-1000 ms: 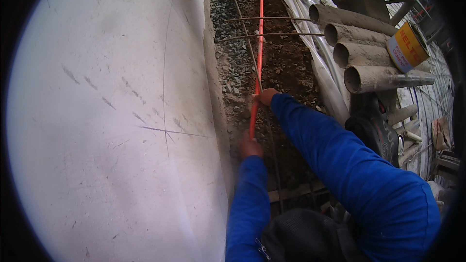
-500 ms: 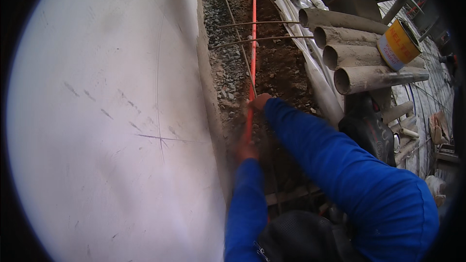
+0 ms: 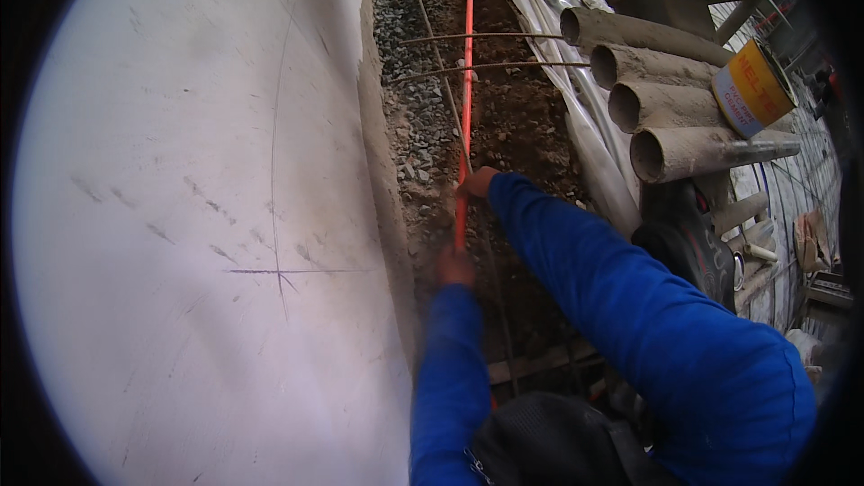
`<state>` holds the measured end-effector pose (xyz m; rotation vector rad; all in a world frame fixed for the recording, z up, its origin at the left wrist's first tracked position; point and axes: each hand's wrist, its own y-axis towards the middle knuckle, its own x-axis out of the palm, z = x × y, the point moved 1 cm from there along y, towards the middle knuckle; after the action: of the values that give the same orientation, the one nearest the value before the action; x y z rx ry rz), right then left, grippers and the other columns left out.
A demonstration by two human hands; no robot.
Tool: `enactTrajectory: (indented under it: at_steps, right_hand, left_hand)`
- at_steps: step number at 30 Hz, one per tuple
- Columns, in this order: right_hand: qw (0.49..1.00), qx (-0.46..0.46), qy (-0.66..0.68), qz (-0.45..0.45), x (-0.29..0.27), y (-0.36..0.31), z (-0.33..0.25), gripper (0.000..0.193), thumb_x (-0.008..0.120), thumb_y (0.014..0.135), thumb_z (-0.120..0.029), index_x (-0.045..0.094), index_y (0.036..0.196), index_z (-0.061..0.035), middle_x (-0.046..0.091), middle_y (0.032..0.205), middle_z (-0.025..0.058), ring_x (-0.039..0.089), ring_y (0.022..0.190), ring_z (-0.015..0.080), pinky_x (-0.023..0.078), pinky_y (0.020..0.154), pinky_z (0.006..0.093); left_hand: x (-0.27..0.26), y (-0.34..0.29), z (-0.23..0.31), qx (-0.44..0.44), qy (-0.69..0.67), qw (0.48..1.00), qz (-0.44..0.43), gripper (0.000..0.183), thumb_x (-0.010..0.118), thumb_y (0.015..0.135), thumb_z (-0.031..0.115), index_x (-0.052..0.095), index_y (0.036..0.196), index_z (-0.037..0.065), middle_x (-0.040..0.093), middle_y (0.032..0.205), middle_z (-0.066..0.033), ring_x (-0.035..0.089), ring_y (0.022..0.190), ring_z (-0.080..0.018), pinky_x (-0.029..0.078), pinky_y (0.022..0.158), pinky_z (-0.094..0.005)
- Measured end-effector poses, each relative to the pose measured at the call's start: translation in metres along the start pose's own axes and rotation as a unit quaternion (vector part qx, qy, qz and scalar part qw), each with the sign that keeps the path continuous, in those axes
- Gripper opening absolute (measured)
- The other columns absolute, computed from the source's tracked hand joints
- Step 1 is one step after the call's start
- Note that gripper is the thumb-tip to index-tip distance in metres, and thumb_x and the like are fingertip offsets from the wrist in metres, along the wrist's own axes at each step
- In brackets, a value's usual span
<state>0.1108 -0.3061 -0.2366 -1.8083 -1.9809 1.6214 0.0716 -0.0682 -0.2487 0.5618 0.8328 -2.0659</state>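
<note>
A long orange conduit pipe (image 3: 469, 63) runs away from me in a narrow dirt trench beside the white wall. My right hand (image 3: 477, 182) is closed on the pipe, where a thin steel rebar rod (image 3: 433, 37) crosses it. Nearer to me, my left hand (image 3: 454, 267) is wrapped round the near part of the same pipe; its fingers are smeared by motion. A short stretch of orange shows between the two hands. Both my arms are in blue sleeves.
The white wall (image 3: 198, 216) fills the left side. Gravel (image 3: 412, 126) and brown soil (image 3: 517, 135) line the trench, crossed by more rebar. Plastic sheeting (image 3: 585, 139) edges it. Several dusty grey pipes (image 3: 693, 151) lie stacked at right, with a yellow can (image 3: 751, 90) on top.
My left hand has slid slightly up and away along the orange pipe, closer to the right hand. The right hand stays on the pipe. The whole view has shifted a little.
</note>
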Motion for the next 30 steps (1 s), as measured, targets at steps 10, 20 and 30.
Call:
enactTrajectory:
  at_steps: [10, 20, 30]
  right_hand:
    - [0.991, 0.066, -0.11, 0.043, -0.024, 0.017, -0.006, 0.065, 0.038, 0.109, -0.058, 0.075, 0.098, -0.0057, 0.065, 0.085, 0.0151, 0.066, 0.078, 0.0347, 0.054, 0.079, 0.0513]
    - [0.981, -0.002, -0.184, 0.057, -0.011, 0.023, -0.003, 0.061, 0.036, 0.111, -0.051, 0.073, 0.108, -0.0032, 0.068, 0.09, 0.0192, 0.068, 0.081, 0.0374, 0.054, 0.077, 0.0521]
    - [0.883, 0.18, 0.118, 0.417, 0.024, -0.042, -0.042, 0.044, 0.06, 0.101, -0.041, 0.076, 0.109, -0.0002, 0.074, 0.1, 0.0203, 0.074, 0.092, 0.036, 0.059, 0.079, 0.0486]
  left_hand:
    - [-0.016, -0.009, -0.004, -0.106, -0.197, 0.967, -0.122, 0.033, 0.053, 0.104, 0.027, 0.071, 0.094, 0.002, 0.068, 0.078, -0.0072, 0.064, 0.071, -0.0204, 0.051, 0.072, -0.0382]
    - [-0.013, -0.008, -0.003, -0.074, -0.207, 0.971, -0.093, 0.031, 0.054, 0.104, 0.024, 0.071, 0.099, -0.002, 0.066, 0.074, -0.0083, 0.063, 0.07, -0.0196, 0.05, 0.071, -0.0374]
    - [-0.014, -0.003, 0.002, -0.209, -0.308, 0.911, -0.178, 0.031, 0.056, 0.106, 0.024, 0.07, 0.12, 0.001, 0.071, 0.094, -0.0105, 0.068, 0.075, -0.019, 0.056, 0.07, -0.0367]
